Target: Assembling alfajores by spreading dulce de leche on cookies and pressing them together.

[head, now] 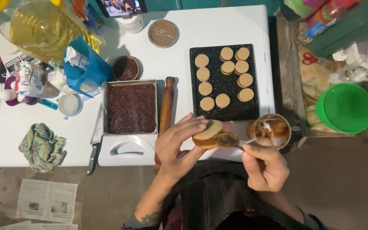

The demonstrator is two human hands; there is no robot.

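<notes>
The step in hand looks like spreading filling on a sandwich cookie: the left hand (179,142) is closed around a round, pale tan sandwich cookie (208,133), fingers curled over its top and thumb beneath, holding it in the air just in front of the white table (218,27). The right hand (265,167) is clenched on the handle of a small metal knife (231,140), whose caramel-smeared blade touches the cookie's side. Just beside the blade stands a round tub of brown caramel spread (272,129), near a black baking tray (224,111) of plain round biscuits. The next move likely calls for turning the cookie steadily against the blade. Both forearms angle in from below, wrists bent inward.
</notes>
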